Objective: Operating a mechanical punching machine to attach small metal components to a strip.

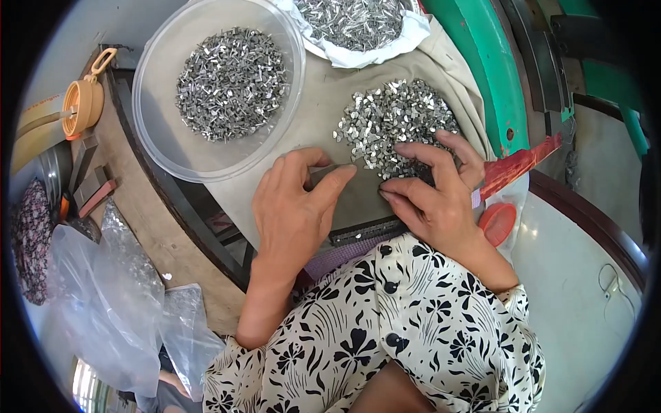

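Note:
A heap of small flat shiny metal pieces (392,113) lies on a beige cloth. My right hand (444,199) is at the heap's near edge, thumb and index fingertips together; whatever is between them is too small to tell. Its other fingers are bent over the pieces. To the left, my left hand (292,199) is closed with its thumb toward the heap. A flat dark grey piece (322,175) shows between its thumb and curled fingers, partly hidden. Close to my body, a dark bar (365,231) lies along the cloth's near edge.
Left of the heap stands a round clear tub (141,103) of small metal parts. Behind is a lined bowl (337,58) of thin metal pieces. A green machine frame (482,62) borders the right, with a red lid (498,224) below. Plastic bags (103,310) lie at left.

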Demonstrator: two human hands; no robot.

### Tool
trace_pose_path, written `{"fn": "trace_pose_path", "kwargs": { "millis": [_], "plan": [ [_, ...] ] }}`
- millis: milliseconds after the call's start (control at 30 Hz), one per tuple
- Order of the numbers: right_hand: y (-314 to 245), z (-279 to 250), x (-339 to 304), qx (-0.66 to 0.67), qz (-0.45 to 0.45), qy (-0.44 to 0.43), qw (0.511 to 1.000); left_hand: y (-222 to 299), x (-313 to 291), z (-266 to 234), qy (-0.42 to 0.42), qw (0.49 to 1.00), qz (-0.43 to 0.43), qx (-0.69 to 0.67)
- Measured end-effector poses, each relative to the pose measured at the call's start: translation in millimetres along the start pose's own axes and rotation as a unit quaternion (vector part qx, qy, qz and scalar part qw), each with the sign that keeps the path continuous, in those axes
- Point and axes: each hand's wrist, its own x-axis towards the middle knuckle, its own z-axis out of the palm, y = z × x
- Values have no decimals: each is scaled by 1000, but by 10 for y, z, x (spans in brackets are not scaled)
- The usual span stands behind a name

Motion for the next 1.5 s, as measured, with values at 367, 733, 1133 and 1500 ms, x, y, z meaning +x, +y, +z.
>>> {"fn": "trace_pose_path", "kwargs": {
  "millis": [367, 733, 1133, 1500],
  "plan": [
    [263, -172, -180, 40, -12, -11, 999, 234, -4, -158, -10, 991, -127, -28],
    [269, -202, -425, 86, 5, -24, 996, 387, -54, -350, -162, 984, -68, -17],
    [253, -157, -334, 39, -9, 20, 999, 318, -449, -183, -98, 990, -58, -77],
    [262, -224, -573, 41, -13, 46, 998, 293, -497, -48, -65, 995, -34, -64]
  ]
}}
